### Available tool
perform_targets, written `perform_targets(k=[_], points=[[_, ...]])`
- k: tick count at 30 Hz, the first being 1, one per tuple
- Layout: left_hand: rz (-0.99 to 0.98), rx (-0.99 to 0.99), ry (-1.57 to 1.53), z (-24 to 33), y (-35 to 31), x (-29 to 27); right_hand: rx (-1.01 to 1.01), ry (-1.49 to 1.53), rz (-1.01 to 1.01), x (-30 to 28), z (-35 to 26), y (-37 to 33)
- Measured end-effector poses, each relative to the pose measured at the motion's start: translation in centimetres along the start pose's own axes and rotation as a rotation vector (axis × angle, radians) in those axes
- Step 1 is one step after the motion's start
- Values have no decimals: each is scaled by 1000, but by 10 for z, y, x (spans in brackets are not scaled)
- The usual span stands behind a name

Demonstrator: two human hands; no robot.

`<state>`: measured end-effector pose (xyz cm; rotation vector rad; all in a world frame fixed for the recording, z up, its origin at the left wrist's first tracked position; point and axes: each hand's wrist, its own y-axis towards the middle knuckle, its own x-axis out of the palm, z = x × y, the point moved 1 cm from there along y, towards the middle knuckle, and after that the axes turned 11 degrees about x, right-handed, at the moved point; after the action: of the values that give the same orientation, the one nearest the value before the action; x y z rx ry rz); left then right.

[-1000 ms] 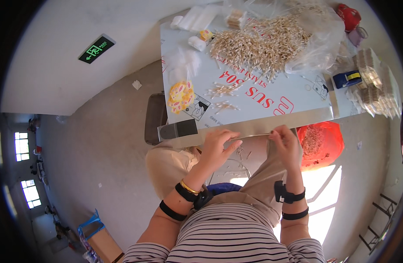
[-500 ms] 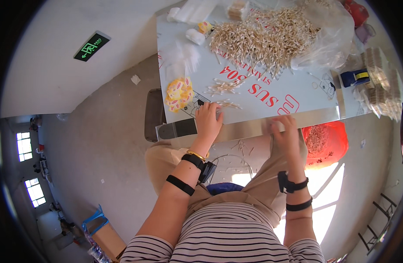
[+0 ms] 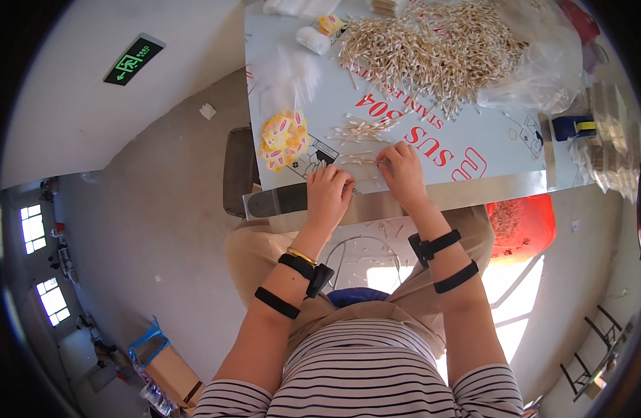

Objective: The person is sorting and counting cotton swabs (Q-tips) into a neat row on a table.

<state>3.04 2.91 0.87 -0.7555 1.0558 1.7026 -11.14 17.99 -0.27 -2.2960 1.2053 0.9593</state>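
Observation:
My left hand (image 3: pixel 327 196) is at the table's near edge, its thumb and fingers pinched on one end of a cotton swab (image 3: pixel 366 179). Across from it, my right hand (image 3: pixel 404 174) has curled fingers closed at the right ends of a few loose cotton swabs (image 3: pixel 357 157); its exact grip is partly hidden. Just beyond lies a small bunch of cotton swabs (image 3: pixel 364 129). A large heap of swabs (image 3: pixel 432 52) spreads over the far part of the table. Yellow-and-white paper labels (image 3: pixel 283 141) are piled left of my left hand, with clear plastic bags (image 3: pixel 287 80) behind them.
The table (image 3: pixel 495 157) has a film-covered top and a bare metal near edge. At the right are a big clear bag (image 3: pixel 540 76), a dark blue tape dispenser (image 3: pixel 573 127) and stacked packs (image 3: pixel 613 139). A red bag (image 3: pixel 522 226) of swabs sits below the table.
My right hand has moved left and away from me, from the near edge to the loose swabs. The left hand stays near its place, now with a swab showing at its fingertips.

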Motion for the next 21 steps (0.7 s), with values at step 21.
perform_targets(k=[21], points=[[3,-22,-72,3,3,-1,13,-86,40,-8,-14,6]])
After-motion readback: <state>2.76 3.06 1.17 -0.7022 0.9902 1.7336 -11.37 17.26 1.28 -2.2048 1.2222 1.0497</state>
